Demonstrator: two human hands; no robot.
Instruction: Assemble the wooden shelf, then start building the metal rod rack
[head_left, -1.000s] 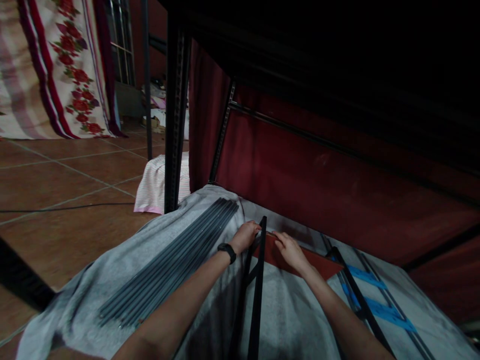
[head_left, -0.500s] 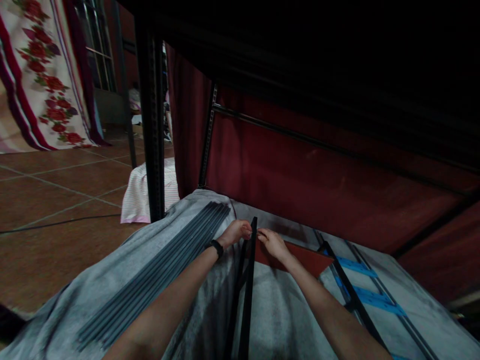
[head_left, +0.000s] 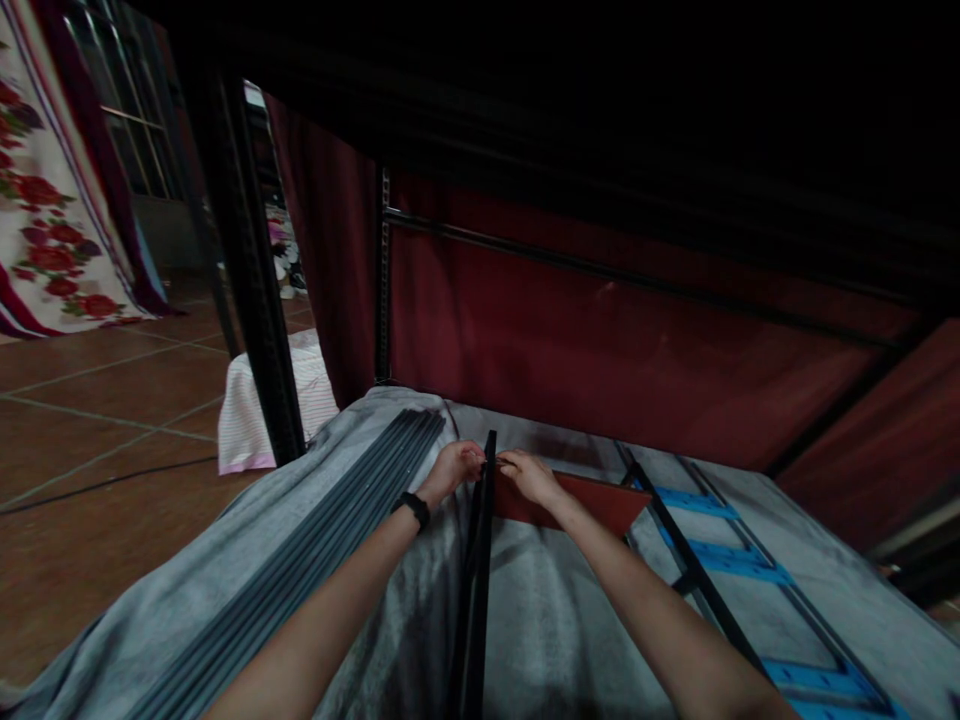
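Your right hand (head_left: 529, 476) drawn closer to the black frame's (head_left: 481, 570) tip, your left hand (head_left: 453, 468) opposite, fingers of both closed, contents too small to tell, frame tip toward the grey blanket's (head_left: 551, 610) back edge, red curtain (head_left: 525, 330) behind, tiled floor (head_left: 97, 395) beyond the left edge.

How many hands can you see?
2. The left hand, with a black band on its wrist, is left of the black bar's far end. The right hand is just right of it, by the red board. Neither is fully hidden.
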